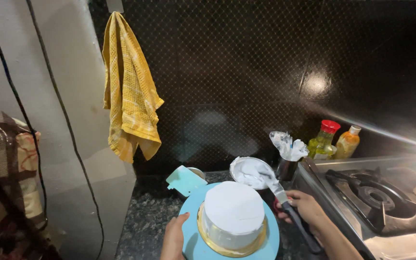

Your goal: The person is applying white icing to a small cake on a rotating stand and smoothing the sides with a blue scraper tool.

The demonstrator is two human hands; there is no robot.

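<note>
Frosting a cake, mid-coat by the look of it. Right hand (304,206) clenched round the dark handle of a palette knife (278,188), blade loaded with white cream and pointing up-left, away from the wrist, toward the cream bowl (249,172) just beyond the knuckles. Left hand (174,236) released, fingers flat against the near-left rim of the light blue turntable (193,240), gripping nothing. Between both hands, the white round cake (234,212) on a gold board (208,238), centred on the turntable; top and sides already covered and fairly smooth.

Judged as the stage of loading cream and carrying it back to the cake. Next move likely calls for bringing the blade down level onto the top or flat against the side, light pressure, with the left hand ready to spin the turntable slowly.

Beyond the left hand, a teal scraper (185,180) leaning by a small cup. Beyond the right hand, a metal holder stuffed with plastic piping bags (289,147), then two bottles (334,140). Right of the right forearm, a gas stove (376,197). All on a dark speckled tabletop (148,216). Far up-left, a yellow towel (130,91) hanging on the wall.
</note>
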